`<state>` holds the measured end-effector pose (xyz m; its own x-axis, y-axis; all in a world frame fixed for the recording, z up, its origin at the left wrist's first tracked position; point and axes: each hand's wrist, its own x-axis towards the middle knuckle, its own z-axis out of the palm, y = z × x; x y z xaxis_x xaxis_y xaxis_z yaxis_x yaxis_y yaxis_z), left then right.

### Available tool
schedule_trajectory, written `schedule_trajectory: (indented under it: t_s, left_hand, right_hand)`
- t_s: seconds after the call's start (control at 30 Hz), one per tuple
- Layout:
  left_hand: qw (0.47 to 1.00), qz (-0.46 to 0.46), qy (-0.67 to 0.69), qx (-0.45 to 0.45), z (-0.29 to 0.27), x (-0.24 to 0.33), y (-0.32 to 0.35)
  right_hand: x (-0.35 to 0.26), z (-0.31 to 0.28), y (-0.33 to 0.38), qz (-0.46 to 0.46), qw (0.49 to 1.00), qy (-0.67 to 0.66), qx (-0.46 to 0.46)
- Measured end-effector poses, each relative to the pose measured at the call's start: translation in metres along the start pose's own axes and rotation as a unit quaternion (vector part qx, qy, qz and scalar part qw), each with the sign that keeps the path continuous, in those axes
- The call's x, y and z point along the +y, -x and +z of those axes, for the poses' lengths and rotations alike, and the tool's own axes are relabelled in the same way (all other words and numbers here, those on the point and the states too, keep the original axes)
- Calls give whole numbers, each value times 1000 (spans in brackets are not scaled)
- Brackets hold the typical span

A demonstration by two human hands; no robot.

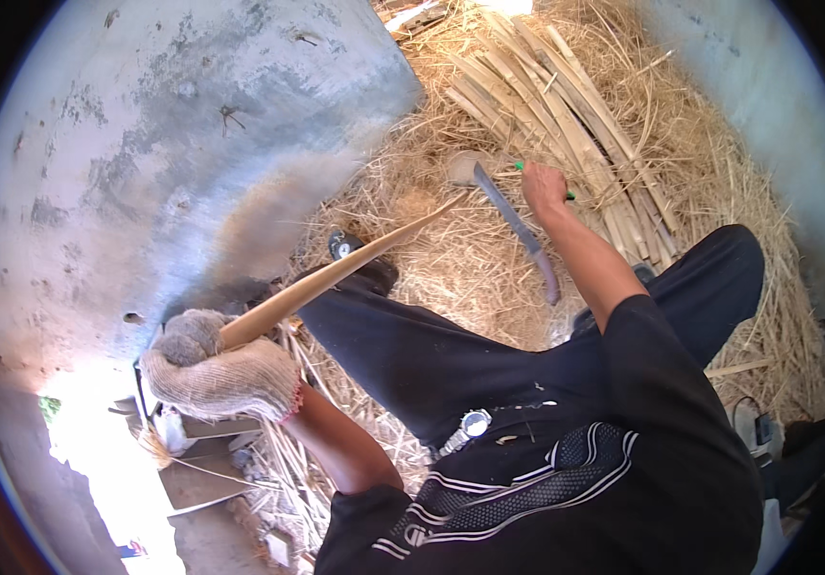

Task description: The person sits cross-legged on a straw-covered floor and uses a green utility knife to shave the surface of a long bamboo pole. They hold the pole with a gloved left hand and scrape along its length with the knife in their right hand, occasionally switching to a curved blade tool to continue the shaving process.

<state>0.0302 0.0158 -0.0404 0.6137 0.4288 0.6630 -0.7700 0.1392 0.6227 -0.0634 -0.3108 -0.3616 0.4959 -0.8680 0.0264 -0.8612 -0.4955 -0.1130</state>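
Observation:
My left hand (pixel 220 369), in a thick knitted work glove, is closed around the near end of a long bamboo strip (pixel 336 273). The strip slants away to the right, its thin far end over the straw between my legs. My bare right hand (pixel 545 187) grips a green-handled tool (pixel 570 196); green shows at both sides of the fist, but its working end is too indistinct to name. Just left of that hand, a machete (pixel 513 216) with a dark blade and brown handle lies on the straw. A pale round thing (pixel 468 170) sits by its tip.
Split bamboo strips (pixel 575 125) lie bundled beyond my right hand. Straw and shavings (pixel 719 201) cover the ground. A stained wall (pixel 192 115) rises at left, another wall (pixel 767 105) at right. A silver wristwatch (pixel 475 423) rests at my waist. Odds and ends (pixel 211 470) stand at lower left.

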Motion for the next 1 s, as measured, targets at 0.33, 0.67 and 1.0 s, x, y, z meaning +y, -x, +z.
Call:
schedule_trajectory:
  t_s: [0.33, 0.67, 1.0]
  left_hand:
    - [993, 23, 83, -80, 4, 16, 21]
    - [982, -29, 127, -136, -18, 7, 16]
    - [934, -39, 144, -324, -65, -6, -10]
  right_hand:
    - [-85, 27, 27, 98, 833, -505, -204]
    - [-120, 51, 10, 230, 817, -497, -183]
    - [-57, 17, 7, 173, 904, -347, -181]
